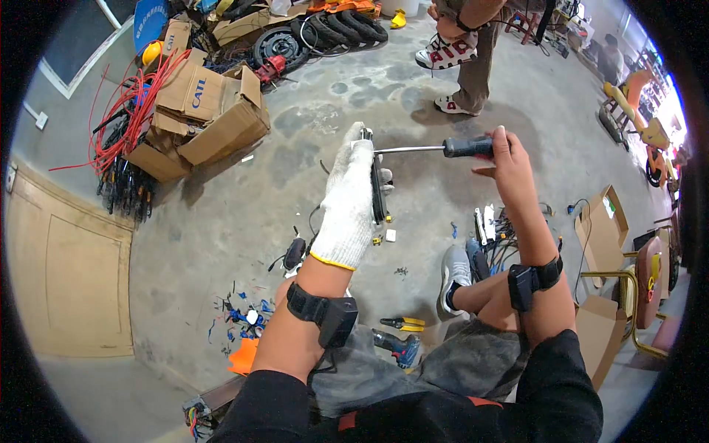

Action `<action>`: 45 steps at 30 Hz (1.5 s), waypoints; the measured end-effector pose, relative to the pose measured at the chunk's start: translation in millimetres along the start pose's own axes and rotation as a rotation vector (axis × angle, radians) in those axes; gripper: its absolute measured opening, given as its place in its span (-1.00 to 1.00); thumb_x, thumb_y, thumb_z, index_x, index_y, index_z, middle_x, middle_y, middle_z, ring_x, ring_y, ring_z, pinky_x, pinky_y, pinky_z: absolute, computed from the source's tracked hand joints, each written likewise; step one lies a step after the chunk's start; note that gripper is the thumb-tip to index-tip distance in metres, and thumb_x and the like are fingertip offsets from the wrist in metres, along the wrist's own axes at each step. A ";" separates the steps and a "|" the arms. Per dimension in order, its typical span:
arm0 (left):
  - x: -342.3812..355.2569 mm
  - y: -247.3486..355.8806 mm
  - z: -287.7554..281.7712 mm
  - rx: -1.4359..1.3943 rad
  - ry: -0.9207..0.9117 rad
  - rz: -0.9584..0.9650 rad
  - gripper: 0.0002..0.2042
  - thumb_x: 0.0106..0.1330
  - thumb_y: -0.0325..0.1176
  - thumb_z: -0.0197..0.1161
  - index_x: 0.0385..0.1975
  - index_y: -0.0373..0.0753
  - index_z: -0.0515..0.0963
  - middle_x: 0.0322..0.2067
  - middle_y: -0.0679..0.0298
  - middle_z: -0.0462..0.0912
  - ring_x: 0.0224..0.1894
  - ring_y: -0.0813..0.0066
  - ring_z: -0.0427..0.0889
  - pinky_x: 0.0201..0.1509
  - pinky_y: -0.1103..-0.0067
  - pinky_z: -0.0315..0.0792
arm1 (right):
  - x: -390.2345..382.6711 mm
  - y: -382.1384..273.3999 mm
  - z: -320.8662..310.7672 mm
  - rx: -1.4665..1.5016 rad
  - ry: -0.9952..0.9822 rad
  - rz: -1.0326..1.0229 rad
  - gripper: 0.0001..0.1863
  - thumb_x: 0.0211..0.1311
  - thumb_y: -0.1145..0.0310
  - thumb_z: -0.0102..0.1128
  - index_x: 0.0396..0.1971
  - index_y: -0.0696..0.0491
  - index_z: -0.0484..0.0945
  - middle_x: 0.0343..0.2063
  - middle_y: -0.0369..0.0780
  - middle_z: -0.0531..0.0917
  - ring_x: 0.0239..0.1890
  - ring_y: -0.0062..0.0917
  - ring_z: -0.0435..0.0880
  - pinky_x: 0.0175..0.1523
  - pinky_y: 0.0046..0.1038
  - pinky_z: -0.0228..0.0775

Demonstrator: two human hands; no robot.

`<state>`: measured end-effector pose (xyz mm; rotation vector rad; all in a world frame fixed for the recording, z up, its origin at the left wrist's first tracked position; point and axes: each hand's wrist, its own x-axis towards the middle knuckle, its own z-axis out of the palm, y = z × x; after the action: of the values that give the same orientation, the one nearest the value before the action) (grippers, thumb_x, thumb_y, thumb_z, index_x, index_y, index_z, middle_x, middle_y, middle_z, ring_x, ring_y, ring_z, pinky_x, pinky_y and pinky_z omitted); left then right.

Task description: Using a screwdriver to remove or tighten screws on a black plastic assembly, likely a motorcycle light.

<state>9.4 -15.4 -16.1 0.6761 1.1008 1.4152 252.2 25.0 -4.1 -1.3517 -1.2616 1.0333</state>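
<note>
My left hand (346, 203), in a white knitted glove, grips a slim black housing (378, 193) held upright over the floor. Most of that part is hidden behind the glove, so I cannot tell its exact kind. My bare right hand (514, 170) is closed on the dark handle of a screwdriver (465, 148). The shaft lies nearly level and points left, its tip meeting the upper end of the housing or the glove beside it. Between my legs lie a cordless drill (399, 347) and yellow-and-black pliers (403, 323).
Cut blue wire bits (247, 317) litter the floor at left; a cable bundle (504, 235) lies by my shoe. Far left stand cardboard boxes (199, 96) with red cable (151, 92). Tyres (347, 29) lie behind. Another person (473, 70) stands ahead, one foot raised. At right is a chair (634, 295).
</note>
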 end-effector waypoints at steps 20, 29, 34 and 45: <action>5.6 9.9 4.3 -0.161 0.070 -0.178 -0.54 0.49 0.12 -0.10 0.01 -0.13 0.49 -0.26 0.20 0.65 -0.39 0.39 0.67 -0.36 0.43 0.64 | -17.8 -14.0 10.8 0.283 -0.017 -0.425 -0.54 0.43 0.22 0.07 0.18 0.15 0.30 0.04 -0.06 0.51 -0.07 -0.35 0.66 -0.06 -0.34 0.63; 4.1 10.3 0.9 0.020 0.026 -0.116 -0.53 0.49 0.10 -0.07 0.18 -0.07 0.46 -0.25 0.28 0.62 -0.42 0.49 0.60 -0.35 0.52 0.58 | -7.1 -11.9 -8.0 0.165 -0.087 -0.068 -0.66 0.48 0.23 -0.03 0.05 0.17 0.35 -0.05 -0.08 0.56 -0.07 -0.40 0.65 -0.12 -0.39 0.63; 4.1 15.2 -0.7 0.208 0.065 -0.235 -0.51 0.45 0.14 -0.04 0.23 0.03 0.45 -0.19 0.27 0.62 -0.40 0.51 0.58 -0.35 0.53 0.55 | -13.7 -18.9 -3.6 0.414 -0.169 -0.380 -0.51 0.33 0.54 -0.09 0.26 0.16 0.15 0.18 -0.03 0.35 0.20 -0.27 0.49 0.17 -0.23 0.52; 1.7 12.5 5.7 0.052 0.125 -0.193 -0.55 0.34 0.19 0.13 -0.31 -0.15 0.56 -0.52 0.36 0.55 -0.60 0.59 0.52 -0.51 0.60 0.46 | -1.3 -10.0 -8.0 0.121 -0.062 -0.072 -0.57 0.45 0.08 0.03 -0.01 0.18 0.44 -0.10 -0.11 0.61 -0.13 -0.49 0.68 -0.26 -0.56 0.56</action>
<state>8.9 -11.1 -2.9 0.5083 1.2698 1.2800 258.3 22.7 7.0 -1.1823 -1.2637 1.0903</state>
